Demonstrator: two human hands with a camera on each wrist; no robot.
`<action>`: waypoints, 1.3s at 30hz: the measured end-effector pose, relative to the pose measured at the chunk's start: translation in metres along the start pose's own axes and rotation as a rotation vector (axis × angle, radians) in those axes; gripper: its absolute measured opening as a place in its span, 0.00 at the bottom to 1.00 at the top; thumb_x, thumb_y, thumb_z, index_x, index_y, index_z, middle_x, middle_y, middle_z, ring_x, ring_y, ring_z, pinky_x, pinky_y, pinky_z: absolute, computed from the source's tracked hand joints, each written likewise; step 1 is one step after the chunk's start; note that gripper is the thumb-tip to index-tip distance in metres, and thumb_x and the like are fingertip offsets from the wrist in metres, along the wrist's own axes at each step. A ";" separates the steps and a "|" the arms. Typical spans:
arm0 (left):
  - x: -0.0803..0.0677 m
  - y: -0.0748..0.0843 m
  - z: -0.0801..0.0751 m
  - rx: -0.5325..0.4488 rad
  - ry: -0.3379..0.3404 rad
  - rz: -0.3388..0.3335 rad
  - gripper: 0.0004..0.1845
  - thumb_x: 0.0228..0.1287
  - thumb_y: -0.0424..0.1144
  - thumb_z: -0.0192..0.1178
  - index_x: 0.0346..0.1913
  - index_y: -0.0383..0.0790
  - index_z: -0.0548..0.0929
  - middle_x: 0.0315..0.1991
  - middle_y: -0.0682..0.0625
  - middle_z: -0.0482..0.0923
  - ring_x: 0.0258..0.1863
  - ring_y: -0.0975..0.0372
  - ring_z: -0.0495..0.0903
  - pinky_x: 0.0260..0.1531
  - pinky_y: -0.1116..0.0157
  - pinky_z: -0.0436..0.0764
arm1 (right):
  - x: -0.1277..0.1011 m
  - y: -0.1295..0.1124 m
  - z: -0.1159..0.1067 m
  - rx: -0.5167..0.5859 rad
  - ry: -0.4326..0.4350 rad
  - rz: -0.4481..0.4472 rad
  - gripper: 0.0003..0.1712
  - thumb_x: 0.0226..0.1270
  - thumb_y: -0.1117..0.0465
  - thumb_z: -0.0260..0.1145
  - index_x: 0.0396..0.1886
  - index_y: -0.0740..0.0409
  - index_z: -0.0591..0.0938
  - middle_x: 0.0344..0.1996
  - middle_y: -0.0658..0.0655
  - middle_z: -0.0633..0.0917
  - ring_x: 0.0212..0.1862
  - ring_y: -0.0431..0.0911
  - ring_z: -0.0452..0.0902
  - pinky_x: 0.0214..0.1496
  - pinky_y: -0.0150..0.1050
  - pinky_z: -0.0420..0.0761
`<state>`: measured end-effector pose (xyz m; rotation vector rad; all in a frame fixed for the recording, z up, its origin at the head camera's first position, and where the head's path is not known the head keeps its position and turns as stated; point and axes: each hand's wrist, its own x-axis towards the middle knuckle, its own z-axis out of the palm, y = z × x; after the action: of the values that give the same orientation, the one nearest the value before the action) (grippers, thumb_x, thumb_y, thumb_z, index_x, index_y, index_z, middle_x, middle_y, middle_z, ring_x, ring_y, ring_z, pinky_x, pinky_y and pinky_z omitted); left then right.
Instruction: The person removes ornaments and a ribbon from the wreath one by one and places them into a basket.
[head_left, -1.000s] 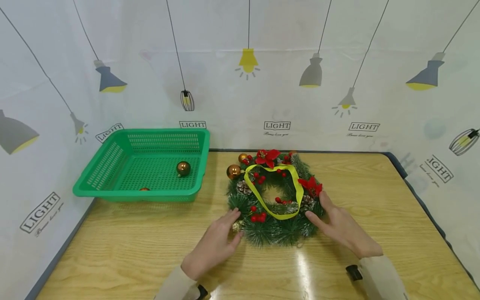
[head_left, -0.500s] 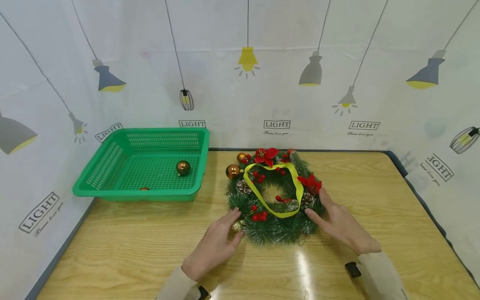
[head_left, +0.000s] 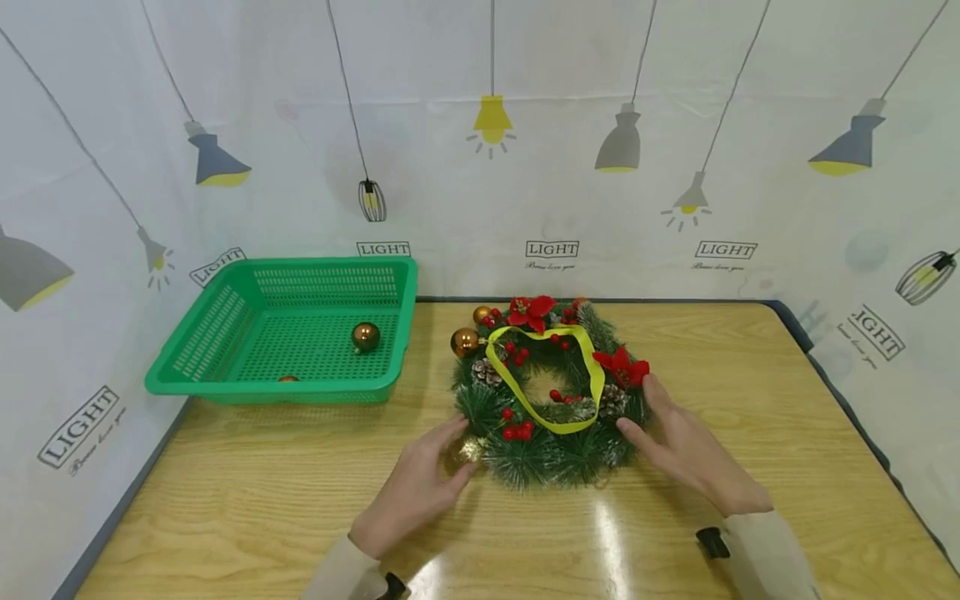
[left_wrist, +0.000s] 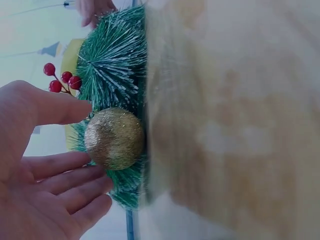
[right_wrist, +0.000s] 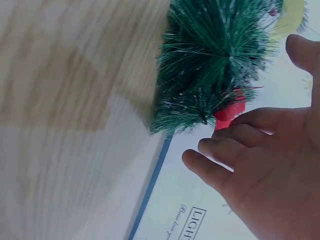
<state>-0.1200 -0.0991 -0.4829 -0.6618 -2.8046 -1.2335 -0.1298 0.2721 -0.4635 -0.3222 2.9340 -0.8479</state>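
Observation:
A green Christmas wreath point(head_left: 521, 462) lies on the table with red berries, pine cones, red flowers and copper baubles on it. Over its middle runs a yellow ribbon point(head_left: 562, 427). My left hand point(head_left: 412, 492) is at the wreath's near left side, thumb and fingers spread to either side of a glittery gold bauble point(left_wrist: 114, 139). In the left wrist view the fingertips are right by that bauble. On the other side, my right hand point(head_left: 697, 454) has relaxed, spread fingers, with fingertips close to the right-hand red flower point(head_left: 621, 367). Neither hand grips anything.
To the left stands a green plastic basket point(head_left: 273, 387) with a copper-brown bauble point(head_left: 365, 337) inside; a second, orange one point(head_left: 288, 379) is mostly hidden behind the front wall. A lamp-printed white backdrop point(head_left: 450, 208) rises along the back edge of the wooden table point(head_left: 262, 500).
My left hand has drawn slightly left off the wreath, and more of the gold bauble shows. The right hand has shifted a little to the right. The wreath stays nearly in place.

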 end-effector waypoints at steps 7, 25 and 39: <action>-0.001 -0.004 0.003 0.017 0.026 0.006 0.30 0.56 0.33 0.73 0.62 0.28 0.77 0.59 0.36 0.80 0.58 0.46 0.80 0.62 0.48 0.81 | -0.007 -0.002 0.000 0.013 -0.001 -0.040 0.51 0.79 0.40 0.55 0.81 0.67 0.42 0.78 0.73 0.50 0.74 0.72 0.56 0.75 0.68 0.61; 0.001 -0.002 0.001 0.029 0.061 -0.034 0.26 0.57 0.33 0.73 0.57 0.30 0.78 0.51 0.42 0.82 0.49 0.53 0.83 0.53 0.56 0.86 | -0.007 0.002 0.008 0.017 -0.014 -0.033 0.51 0.79 0.39 0.53 0.81 0.66 0.42 0.79 0.72 0.50 0.75 0.71 0.57 0.75 0.67 0.62; 0.009 0.011 -0.008 0.029 0.127 0.036 0.27 0.53 0.28 0.75 0.57 0.30 0.80 0.52 0.41 0.82 0.49 0.52 0.83 0.52 0.56 0.87 | -0.010 0.001 0.007 0.036 -0.008 -0.022 0.51 0.79 0.40 0.53 0.82 0.65 0.40 0.78 0.73 0.51 0.73 0.71 0.60 0.71 0.69 0.66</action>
<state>-0.1258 -0.0946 -0.4683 -0.6073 -2.6902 -1.1816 -0.1192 0.2715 -0.4703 -0.3555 2.9095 -0.8982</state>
